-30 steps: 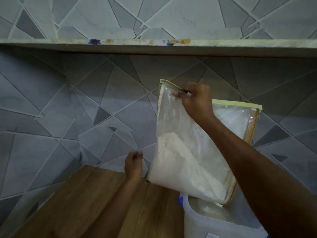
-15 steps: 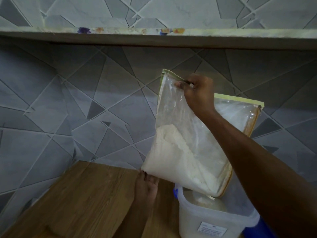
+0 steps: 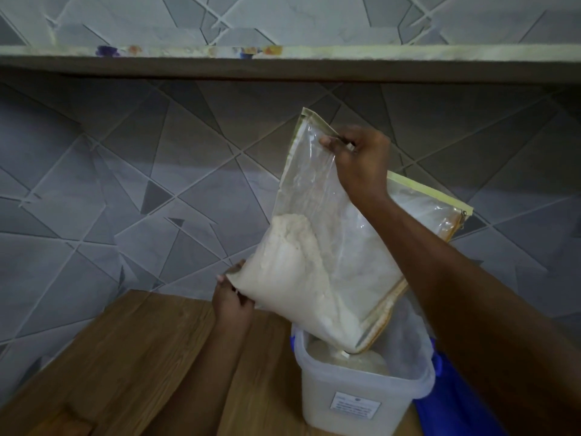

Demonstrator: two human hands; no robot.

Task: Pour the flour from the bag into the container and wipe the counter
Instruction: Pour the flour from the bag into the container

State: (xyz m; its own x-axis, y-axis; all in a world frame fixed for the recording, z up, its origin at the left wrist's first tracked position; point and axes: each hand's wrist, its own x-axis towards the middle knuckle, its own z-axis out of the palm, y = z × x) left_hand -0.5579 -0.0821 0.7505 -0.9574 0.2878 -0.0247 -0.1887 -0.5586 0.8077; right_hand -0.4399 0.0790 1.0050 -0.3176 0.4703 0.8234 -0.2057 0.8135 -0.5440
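A grey wall of angular geometric tiles (image 3: 125, 190) fills the back of the scene, with a long pale shelf (image 3: 377, 53) running across it near the top. Below, a brown wood-grain bench (image 3: 132, 366) meets the wall along its far edge.

Toward the bench's right side stands a translucent white rectangular plastic container (image 3: 361, 401) with a small paper label on its near wall; some flour already lies inside. Just beside it, at its right, something blue (image 3: 452, 401) shows, partly hidden by the person's right arm, and I cannot tell what it is.

A clear plastic zip bag with a pale yellow-green trim (image 3: 333, 247) is held tilted over the container, its lowest corner dipping inside the rim. White flour (image 3: 301, 278) is heaped in the lower half of the bag, sloping down toward that corner.

The right hand (image 3: 361, 158) is up high, its thumb and fingers pinching the bag's upper trimmed edge. The left hand (image 3: 232, 297) is lower, above the bench near its far edge, with fingers cupped under and gripping the bag's lower left corner.
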